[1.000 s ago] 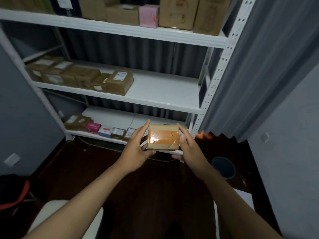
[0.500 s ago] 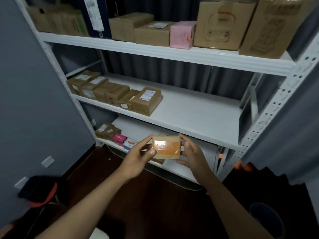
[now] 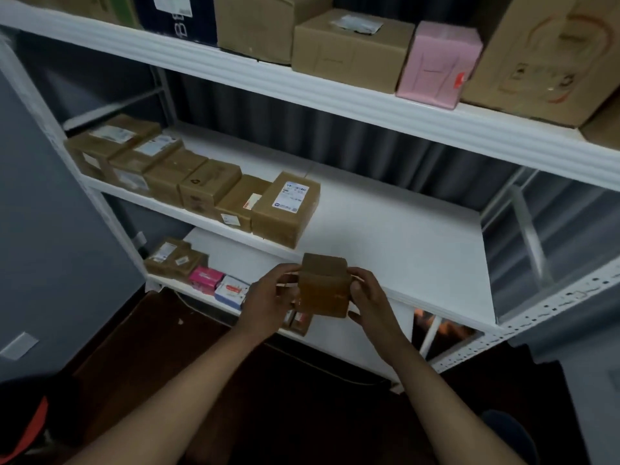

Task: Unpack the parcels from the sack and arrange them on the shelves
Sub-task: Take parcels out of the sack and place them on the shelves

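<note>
**A:** We've got the parcel [image 3: 323, 290] pinched between both hands: left hand [image 3: 268, 302] curled round its left edge, right hand [image 3: 367, 298] on the right, thumb on the near face. It's in the air, just short of the middle shelf [image 3: 385, 236].

**B:** Bare board sits right beyond our hands. We'd set it just right of the labelled box [image 3: 285, 209] up and to our left, flush with that row (label up, if we can find one).
</note>
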